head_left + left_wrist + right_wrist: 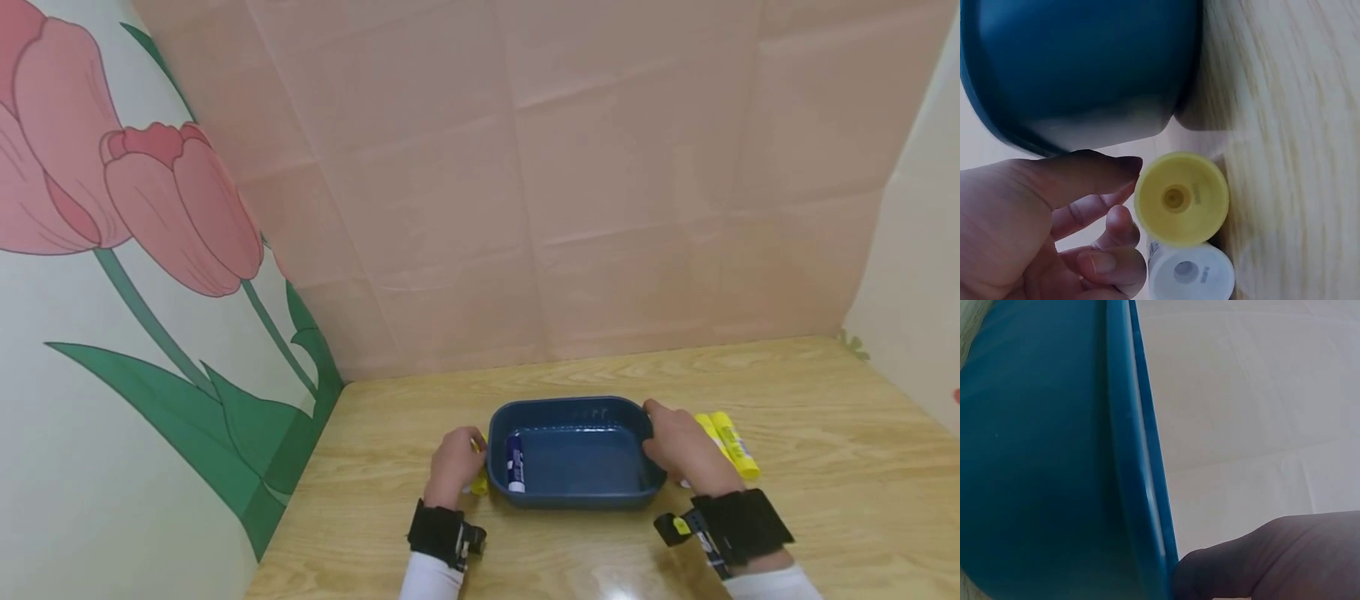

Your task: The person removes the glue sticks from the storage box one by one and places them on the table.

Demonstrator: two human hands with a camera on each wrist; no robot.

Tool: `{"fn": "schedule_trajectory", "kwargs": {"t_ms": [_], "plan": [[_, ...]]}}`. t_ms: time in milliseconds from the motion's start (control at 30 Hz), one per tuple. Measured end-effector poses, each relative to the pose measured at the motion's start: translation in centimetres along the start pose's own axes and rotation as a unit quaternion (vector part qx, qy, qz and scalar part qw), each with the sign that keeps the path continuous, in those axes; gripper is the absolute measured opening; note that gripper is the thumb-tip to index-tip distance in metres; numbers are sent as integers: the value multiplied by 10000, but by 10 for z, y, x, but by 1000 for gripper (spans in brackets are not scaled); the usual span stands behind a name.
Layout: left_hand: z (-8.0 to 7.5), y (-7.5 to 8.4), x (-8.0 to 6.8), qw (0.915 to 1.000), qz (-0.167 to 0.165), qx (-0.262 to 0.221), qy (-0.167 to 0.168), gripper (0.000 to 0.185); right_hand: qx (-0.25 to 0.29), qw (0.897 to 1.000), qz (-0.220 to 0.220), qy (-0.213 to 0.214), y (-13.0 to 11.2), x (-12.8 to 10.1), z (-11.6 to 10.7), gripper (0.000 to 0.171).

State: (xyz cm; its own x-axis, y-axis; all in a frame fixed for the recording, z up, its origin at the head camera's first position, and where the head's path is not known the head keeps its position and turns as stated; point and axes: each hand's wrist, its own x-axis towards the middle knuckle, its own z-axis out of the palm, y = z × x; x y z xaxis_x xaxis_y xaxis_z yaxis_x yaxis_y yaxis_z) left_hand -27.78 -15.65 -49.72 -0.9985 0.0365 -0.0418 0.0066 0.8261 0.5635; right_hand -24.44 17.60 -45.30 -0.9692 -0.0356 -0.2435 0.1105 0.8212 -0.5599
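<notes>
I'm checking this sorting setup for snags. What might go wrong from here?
The left hand reaches two round glue sticks lying side by side, a yellow-capped one and a white-capped one; either may roll away. The right hand only touches the dark blue plastic tray at its rim, so it could slide.

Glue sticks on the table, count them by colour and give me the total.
Yellow glue sticks: 3, two right of the tray, one by the left hand
White-ended glue stick: 1, beside that yellow one
Blue-and-white glue stick: 1, in the tray
Total: 5
</notes>
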Motion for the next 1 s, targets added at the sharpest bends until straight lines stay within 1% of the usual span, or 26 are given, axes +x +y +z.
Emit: {"fn": "schedule_trajectory", "kwargs": {"t_ms": [100,233,400,600,733,867,933,1000], "plan": [[2,-1,0,9998,-11,113,161,12,12,10000,26,-20,0,0,0,62],[5,0,0,9987,-144,300,393,17,35,10000,-3,-4,0,-1,1,61],[9,1,0,9974,-246,333,592,20,21,10000,-36,29,0,-2,2,61],[11,2,-1,9960,-382,353,727,25,-88,10000,-6,32,0,0,1,60],[10,2,0,9960,-417,375,696,25,-69,10000,44,-7,0,1,1,61],[5,1,-1,9959,-361,208,802,22,-43,10000,52,-5,-1,0,1,61],[-1,0,-1,9944,-315,92,1002,18,-35,10000,13,22,-2,-1,0,61],[-9,-3,-2,9921,-336,-30,1207,17,-44,10000,-43,43,-2,-2,-1,61]]}}
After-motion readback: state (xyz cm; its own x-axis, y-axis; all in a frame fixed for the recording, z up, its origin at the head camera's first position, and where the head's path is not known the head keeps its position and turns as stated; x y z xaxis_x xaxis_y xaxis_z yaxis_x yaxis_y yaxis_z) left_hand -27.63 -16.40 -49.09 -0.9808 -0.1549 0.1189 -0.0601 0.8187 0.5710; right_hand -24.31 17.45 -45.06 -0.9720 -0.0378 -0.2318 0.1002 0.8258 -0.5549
